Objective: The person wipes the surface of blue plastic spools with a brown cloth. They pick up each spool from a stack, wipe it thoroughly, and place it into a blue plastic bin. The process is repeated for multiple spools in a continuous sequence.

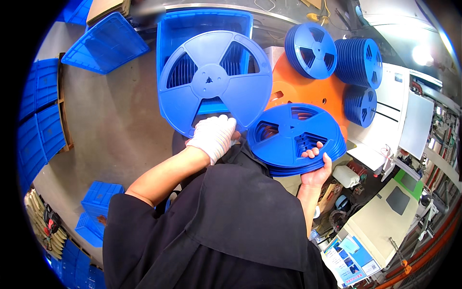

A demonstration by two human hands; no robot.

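Observation:
My left hand (214,136), in a white knit glove, is closed round the near rim of a large blue plastic reel (237,89). That reel is held up over a blue crate (204,17), and more reels show in the crate through its cut-outs. My bare right hand (315,168) grips the near right edge of a stack of blue reels (277,150), with fingertips through the top reel's opening and the thumb on the rim. The stack lies partly over an orange surface (314,94).
Further stacks of blue reels (317,50) stand at the back right of the orange surface. A tilted blue crate (107,44) is at the far left, with more blue crates (41,115) along the left side. A white machine (380,130) stands to the right.

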